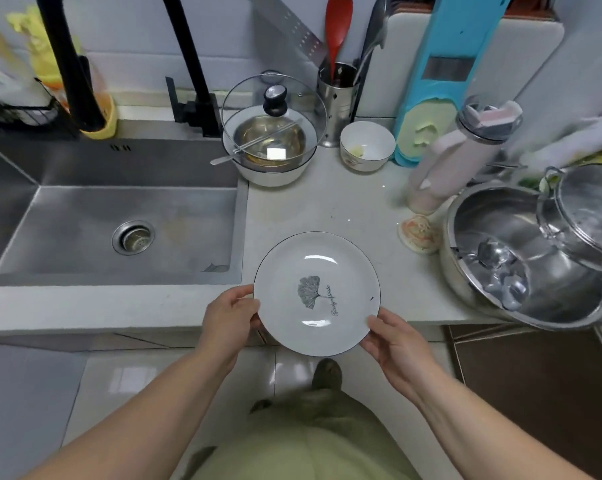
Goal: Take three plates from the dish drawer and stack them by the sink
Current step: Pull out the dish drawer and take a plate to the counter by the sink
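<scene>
**One plate held over the front edge of the bench**

A white plate [317,294] with a thin dark rim sits level between both hands, its far half over the bench [327,206] and its near half past the front edge, above the tiled floor. Whether it touches the bench cannot be told. At its centre is a grey fan-shaped leaf with a line of cursive writing beside it, too small to read surely.

The left hand [228,318] clamps the rim at 9 o'clock, thumb on top. The right hand [393,342] clamps it at about 4 o'clock, thumb likewise on the upper face.

At 10 o'clock from the plate lies the steel sink [119,220], its drain strainer [133,237] near the middle, with a black faucet [192,64] rising behind it. At 12 o'clock stands a white bowl [268,168] holding a steel bowl, a glass lid [273,112] with a black knob propped on it and a metal utensil laid across. Just right of that stands a steel utensil holder [337,102] with a red spatula [336,32], and in front of it a small white bowl [367,147]. At 1 o'clock a blue slicer [441,81] leans on white boards, and a pale pink bottle [448,164] tilts, blurred. At 3 o'clock a large steel pot [521,258] overhangs the bench edge, a lid [583,216] resting on its far rim. The bench patch directly beyond the plate is bare.
</scene>
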